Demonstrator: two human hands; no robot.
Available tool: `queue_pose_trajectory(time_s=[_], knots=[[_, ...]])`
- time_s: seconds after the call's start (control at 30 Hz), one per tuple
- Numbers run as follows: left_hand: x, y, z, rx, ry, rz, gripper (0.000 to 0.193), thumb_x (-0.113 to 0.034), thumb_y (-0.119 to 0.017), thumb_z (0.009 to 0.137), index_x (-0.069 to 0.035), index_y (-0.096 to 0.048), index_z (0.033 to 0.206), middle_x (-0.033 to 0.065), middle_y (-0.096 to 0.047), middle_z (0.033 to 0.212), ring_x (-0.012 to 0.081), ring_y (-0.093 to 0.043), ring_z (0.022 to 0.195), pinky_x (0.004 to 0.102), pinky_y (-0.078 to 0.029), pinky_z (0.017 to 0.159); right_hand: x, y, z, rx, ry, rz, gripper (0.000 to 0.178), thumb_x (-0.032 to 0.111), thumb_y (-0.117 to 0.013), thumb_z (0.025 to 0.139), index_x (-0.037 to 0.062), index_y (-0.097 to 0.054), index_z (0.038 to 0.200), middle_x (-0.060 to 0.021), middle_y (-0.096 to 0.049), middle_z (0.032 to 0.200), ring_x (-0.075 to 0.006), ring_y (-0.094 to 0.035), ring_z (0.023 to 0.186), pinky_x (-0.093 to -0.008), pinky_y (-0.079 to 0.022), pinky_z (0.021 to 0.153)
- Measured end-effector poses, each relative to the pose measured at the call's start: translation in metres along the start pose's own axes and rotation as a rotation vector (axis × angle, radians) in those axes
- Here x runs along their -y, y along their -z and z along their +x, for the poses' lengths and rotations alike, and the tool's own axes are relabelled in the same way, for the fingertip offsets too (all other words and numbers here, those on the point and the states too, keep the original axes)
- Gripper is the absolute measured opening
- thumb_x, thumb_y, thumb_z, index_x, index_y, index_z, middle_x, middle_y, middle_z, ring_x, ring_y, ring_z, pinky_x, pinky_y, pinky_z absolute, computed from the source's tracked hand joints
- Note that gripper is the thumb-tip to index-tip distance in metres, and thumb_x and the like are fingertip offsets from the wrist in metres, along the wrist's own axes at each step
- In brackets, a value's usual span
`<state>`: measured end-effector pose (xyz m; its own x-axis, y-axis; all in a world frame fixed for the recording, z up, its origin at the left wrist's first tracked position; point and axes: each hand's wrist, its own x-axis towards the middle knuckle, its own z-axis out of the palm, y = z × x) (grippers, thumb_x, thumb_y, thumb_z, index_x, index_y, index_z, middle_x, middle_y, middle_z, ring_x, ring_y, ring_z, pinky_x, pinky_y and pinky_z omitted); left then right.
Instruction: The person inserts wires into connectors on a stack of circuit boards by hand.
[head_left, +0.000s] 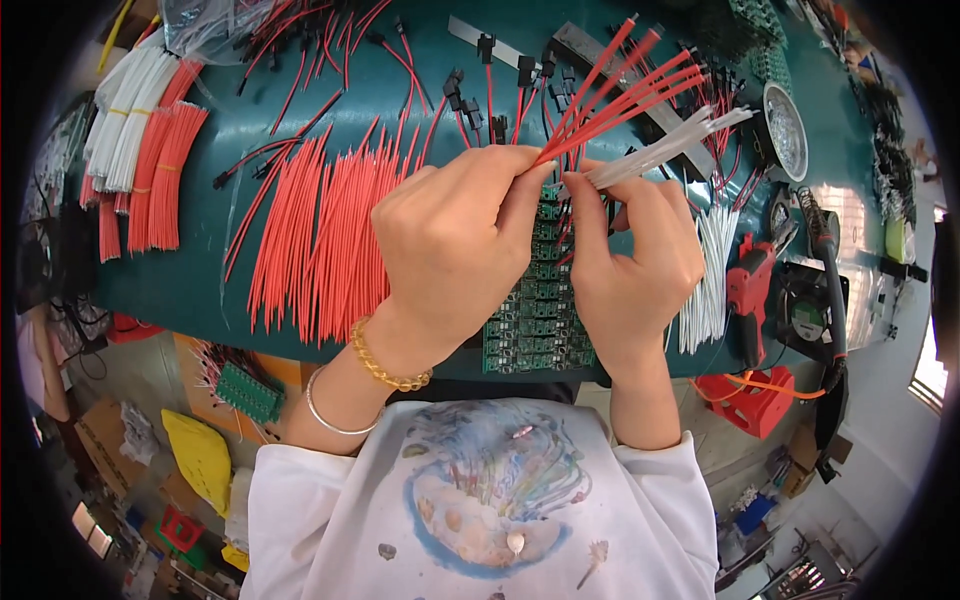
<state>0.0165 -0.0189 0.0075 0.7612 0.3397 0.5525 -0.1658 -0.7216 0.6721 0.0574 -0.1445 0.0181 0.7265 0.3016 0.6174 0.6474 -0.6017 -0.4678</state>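
My left hand is closed, pinching a small fan of red wires by their near ends. Close beside it, my right hand pinches a bunch of white wires that point away to the right. Both hands are held over a panel of small green circuit boards at the table's near edge. A row of loose red wires lies left of my left hand. More white wires lie just right of my right hand. My fingers hide the wires' near tips.
Bundled white wires and red wires lie at the far left. Black connectors on leads and a metal bar are behind my hands. At right are a round tin, a red glue gun and a small fan.
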Motion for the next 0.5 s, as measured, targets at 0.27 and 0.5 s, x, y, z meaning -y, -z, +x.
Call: queue_pose_trajectory(time_s=[0.27,0.5], knots=[[0.0044,-0.0033,-0.0006,0.037,0.029,-0.019,0.007,-0.006,-0.071,0.076,-0.006,-0.065,0.080,0.0073,-0.065,0.068,0.0251,-0.059,0.053,0.0338,-0.044,0.049,-0.0029,-0.0049,-0.0026,0.001,0.066,-0.043,0.016,-0.003,-0.072,0.070,0.0017,-0.063,0.082,-0.0074,-0.062,0.073,-0.0237,-0.053,0.060,-0.0332,-0.041,0.052],[0.0047,-0.0047,-0.0010,0.014,0.006,0.001,0.007,-0.006,-0.071,0.076,-0.006,-0.065,0.080,0.0061,-0.064,0.068,0.0246,-0.059,0.054,0.0333,-0.044,0.049,-0.0065,-0.0084,-0.0040,-0.011,0.100,-0.022,0.019,-0.004,-0.071,0.068,0.0013,-0.064,0.085,-0.0077,-0.064,0.077,-0.0237,-0.053,0.062,-0.0330,-0.042,0.053]])
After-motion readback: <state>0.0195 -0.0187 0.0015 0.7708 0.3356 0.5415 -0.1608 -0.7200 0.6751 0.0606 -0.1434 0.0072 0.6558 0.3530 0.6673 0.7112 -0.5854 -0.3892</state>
